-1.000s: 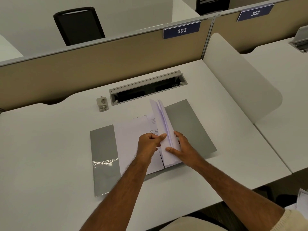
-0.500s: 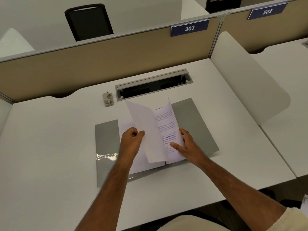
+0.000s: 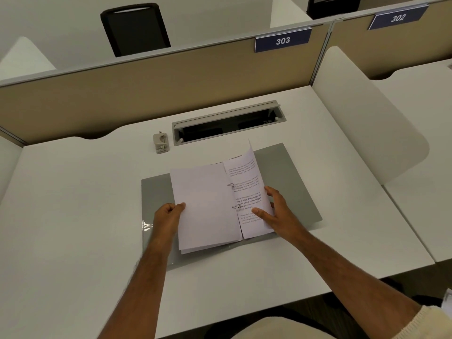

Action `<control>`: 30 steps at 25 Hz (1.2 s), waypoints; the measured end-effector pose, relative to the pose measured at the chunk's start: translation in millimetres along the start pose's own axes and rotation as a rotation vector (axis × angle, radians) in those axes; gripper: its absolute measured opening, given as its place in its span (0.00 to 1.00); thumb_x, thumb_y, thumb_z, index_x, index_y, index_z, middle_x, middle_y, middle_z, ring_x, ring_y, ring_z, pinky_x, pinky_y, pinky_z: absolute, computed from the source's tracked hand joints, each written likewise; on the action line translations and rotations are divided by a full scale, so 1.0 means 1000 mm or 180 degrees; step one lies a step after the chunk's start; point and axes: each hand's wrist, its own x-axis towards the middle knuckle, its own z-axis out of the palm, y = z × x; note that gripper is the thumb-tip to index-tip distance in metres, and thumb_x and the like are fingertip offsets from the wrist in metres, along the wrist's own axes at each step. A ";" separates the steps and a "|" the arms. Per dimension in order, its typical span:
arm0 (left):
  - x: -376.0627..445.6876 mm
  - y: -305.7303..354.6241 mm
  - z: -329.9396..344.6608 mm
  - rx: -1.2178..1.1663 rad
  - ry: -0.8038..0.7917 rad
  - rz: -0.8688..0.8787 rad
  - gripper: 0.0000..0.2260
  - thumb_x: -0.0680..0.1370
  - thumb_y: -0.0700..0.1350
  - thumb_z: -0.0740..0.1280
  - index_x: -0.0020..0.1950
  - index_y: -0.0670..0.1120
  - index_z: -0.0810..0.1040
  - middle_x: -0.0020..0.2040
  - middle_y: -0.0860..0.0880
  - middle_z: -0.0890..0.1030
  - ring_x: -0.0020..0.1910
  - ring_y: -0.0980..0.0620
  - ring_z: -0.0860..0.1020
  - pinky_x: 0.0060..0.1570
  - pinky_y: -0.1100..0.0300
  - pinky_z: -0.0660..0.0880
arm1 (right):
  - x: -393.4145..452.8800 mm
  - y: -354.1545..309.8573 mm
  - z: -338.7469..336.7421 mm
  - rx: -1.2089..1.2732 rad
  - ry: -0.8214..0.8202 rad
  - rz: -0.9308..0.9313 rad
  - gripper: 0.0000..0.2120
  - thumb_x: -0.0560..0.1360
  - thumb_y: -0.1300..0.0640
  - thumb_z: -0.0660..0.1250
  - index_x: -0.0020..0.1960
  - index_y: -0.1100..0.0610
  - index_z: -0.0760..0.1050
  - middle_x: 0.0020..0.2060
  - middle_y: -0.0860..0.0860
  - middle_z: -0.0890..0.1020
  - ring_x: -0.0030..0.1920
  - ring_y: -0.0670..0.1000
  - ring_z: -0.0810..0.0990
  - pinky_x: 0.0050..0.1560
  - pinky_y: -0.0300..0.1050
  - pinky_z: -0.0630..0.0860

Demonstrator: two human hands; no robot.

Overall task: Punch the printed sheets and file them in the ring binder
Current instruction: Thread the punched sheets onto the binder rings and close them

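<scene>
White desk (image 3: pixel 73 216) fills the cubicle, and on it the grey ring binder (image 3: pixel 288 177) lies open between the hands, its covers largely hidden by paper and its two rings (image 3: pixel 231 185) barely readable. The left hand (image 3: pixel 168 216) pinches the outer edge of the blank-faced sheets (image 3: pixel 205 206). The right hand (image 3: pixel 278 214), fingers spread, presses on the printed sheets (image 3: pixel 247 192), whose text is too small to read; the hole punch (image 3: pixel 161 143) stands well beyond the left hand.

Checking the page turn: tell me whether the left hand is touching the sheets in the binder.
Touching. The head view shows the left hand pinching the left edge of the turned sheets, thumb on top.
</scene>
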 end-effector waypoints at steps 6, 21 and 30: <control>0.004 -0.019 0.001 0.0739 0.0444 -0.0043 0.16 0.76 0.52 0.74 0.53 0.42 0.75 0.46 0.46 0.77 0.46 0.45 0.76 0.45 0.52 0.75 | -0.003 -0.001 0.002 0.0002 0.0002 -0.0001 0.42 0.69 0.38 0.72 0.76 0.46 0.57 0.72 0.47 0.66 0.68 0.50 0.73 0.59 0.48 0.80; -0.063 0.052 0.140 0.0181 -0.1165 0.0331 0.10 0.80 0.49 0.71 0.59 0.48 0.79 0.55 0.51 0.84 0.51 0.52 0.85 0.46 0.62 0.80 | -0.001 -0.009 0.016 -0.0823 0.0102 -0.0194 0.47 0.66 0.32 0.70 0.77 0.49 0.56 0.74 0.50 0.64 0.66 0.49 0.70 0.63 0.45 0.73; -0.052 0.050 0.148 0.0348 -0.0815 0.0282 0.16 0.74 0.48 0.78 0.58 0.47 0.79 0.57 0.50 0.82 0.51 0.48 0.84 0.50 0.57 0.83 | -0.003 -0.016 0.016 -0.0936 0.0075 0.0097 0.49 0.65 0.31 0.69 0.77 0.50 0.55 0.74 0.51 0.63 0.68 0.54 0.70 0.66 0.51 0.73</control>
